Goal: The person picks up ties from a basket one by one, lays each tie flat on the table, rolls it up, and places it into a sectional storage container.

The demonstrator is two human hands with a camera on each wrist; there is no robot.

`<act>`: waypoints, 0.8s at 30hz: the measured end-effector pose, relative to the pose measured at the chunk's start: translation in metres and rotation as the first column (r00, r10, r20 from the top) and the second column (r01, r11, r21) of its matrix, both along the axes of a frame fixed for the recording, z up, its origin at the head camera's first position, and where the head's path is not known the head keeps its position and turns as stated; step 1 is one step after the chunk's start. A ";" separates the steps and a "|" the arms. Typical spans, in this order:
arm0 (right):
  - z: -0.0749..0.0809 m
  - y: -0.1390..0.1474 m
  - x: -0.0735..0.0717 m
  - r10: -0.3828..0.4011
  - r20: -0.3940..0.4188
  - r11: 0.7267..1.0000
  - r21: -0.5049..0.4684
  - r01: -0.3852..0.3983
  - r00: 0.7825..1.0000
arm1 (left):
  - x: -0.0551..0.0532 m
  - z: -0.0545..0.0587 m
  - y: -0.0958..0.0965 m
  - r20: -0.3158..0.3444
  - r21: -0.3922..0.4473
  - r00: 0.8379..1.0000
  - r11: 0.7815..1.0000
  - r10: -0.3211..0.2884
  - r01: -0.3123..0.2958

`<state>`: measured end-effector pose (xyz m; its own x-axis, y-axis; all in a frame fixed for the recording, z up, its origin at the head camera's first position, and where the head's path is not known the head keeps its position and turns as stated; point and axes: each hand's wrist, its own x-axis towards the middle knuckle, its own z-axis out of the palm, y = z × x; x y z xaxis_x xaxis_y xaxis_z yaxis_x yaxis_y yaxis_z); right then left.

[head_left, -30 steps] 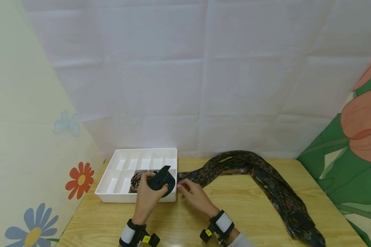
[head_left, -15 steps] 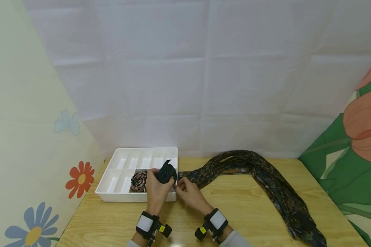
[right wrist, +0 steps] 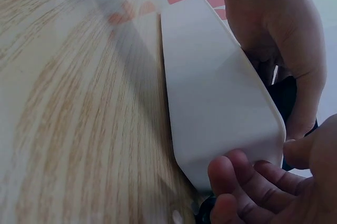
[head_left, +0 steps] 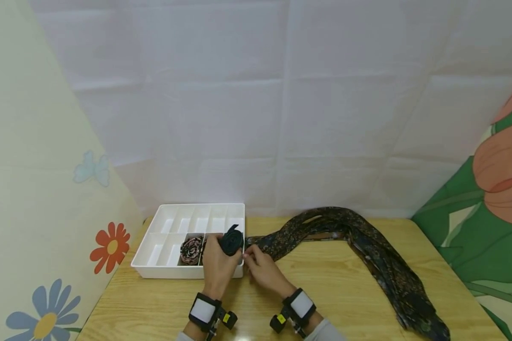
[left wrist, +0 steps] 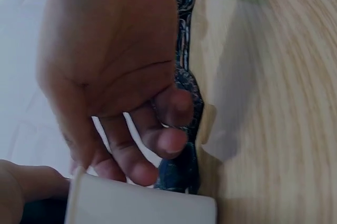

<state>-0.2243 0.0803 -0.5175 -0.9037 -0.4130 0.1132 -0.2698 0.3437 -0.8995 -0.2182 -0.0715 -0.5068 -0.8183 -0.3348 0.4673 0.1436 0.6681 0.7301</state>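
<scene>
My left hand [head_left: 217,263] holds a rolled dark green tie [head_left: 232,240] on edge at the front right compartment of the white divided tray [head_left: 166,272]. A short loose end sticks up from the roll. My right hand [head_left: 264,272] is at the tray's right front corner, its thumb at the rim and its fingers [right wrist: 226,171] curled against the outer wall. In the compartment left of my left hand sits a rolled black and pink patterned tie [head_left: 191,251]. Dark cloth shows behind my left fingers, mostly hidden.
A long dark floral scarf [head_left: 328,220] curves from the tray's right side across the wooden table [head_left: 333,293] to the front right. White sheeting [head_left: 264,118] hangs behind the table, and painted walls stand at both sides.
My left hand has moved right and a little back, bringing the green roll close to the tray's right wall and uncovering the patterned roll. My right hand stays at the tray's corner.
</scene>
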 end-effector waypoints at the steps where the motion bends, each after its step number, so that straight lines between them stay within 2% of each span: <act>1: 0.000 0.000 0.000 0.000 0.001 1.000 -0.001 0.000 1.000 | 0.000 0.000 0.000 -0.002 -0.024 1.000 1.000 -0.001 0.001; 7: 0.001 0.001 0.000 -0.001 0.001 1.000 0.018 0.001 1.000 | 0.004 0.000 -0.002 0.001 -0.146 1.000 0.989 -0.002 0.002; 10: 0.001 0.001 0.000 0.006 0.000 1.000 0.027 -0.006 1.000 | 0.005 0.001 -0.006 0.032 -0.147 0.999 0.989 -0.030 0.034; 15: 0.001 0.002 0.001 0.010 0.003 1.000 0.025 -0.010 1.000 | 0.005 0.004 -0.011 0.093 -0.096 0.992 0.991 -0.083 0.092; 24: 0.004 0.003 0.004 0.043 0.012 0.999 0.005 -0.043 0.999 | 0.007 0.004 -0.011 0.111 -0.156 0.988 0.980 -0.106 0.123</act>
